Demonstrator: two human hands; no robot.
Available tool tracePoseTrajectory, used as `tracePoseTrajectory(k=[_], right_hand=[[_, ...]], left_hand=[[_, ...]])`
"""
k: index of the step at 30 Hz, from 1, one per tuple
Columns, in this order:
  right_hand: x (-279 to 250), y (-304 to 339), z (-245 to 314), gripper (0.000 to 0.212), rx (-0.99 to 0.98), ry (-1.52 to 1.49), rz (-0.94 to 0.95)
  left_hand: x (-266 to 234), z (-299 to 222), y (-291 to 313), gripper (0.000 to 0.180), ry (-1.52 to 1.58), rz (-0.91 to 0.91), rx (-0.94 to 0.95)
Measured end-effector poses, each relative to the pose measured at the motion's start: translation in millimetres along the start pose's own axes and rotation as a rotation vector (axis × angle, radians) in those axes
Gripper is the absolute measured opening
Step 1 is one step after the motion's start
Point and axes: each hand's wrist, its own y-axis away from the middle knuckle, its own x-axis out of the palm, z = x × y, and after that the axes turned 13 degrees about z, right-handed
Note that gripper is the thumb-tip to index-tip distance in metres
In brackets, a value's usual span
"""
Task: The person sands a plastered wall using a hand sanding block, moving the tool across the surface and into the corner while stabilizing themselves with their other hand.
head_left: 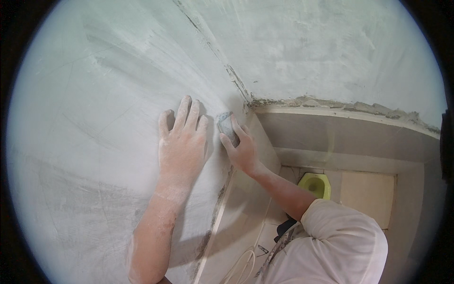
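Observation:
My left hand (182, 142) lies against the pale, dusty plastered wall (94, 156), its fingers spread and holding nothing. White powder coats both hands and forearms. To its right, close to the wall corner, my right hand (243, 149) grips a small grey block (228, 128) that looks like a sanding block. The block is pressed to the plaster, with my thumb and fingers around its sides. Its underside is hidden.
A rough dark seam (213, 49) runs up the corner. Ragged mortar (369, 106) lines the top edge of the tiled wall (331, 130) on the right. Below, a yellow-green squat toilet pan (316, 185) is set in the floor, and a pale cable (248, 258) lies coiled.

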Motion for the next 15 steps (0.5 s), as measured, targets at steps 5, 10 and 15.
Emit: tracePoseTrajectory(k=[5,10,15], right_hand=[[-24,-53,-22,0.069,0.256,0.015,0.036],[-13,-15,-14,0.068,0.099,-0.041,0.05],[9,38,-18,0.066,0.117,0.057,0.125]], left_hand=[[-4,1,4,0.03,-0.051,0.013,0.003],[-3,0,3,0.031,-0.023,0.029,0.008],[-2,2,5,0.033,-0.012,0.021,0.016]])
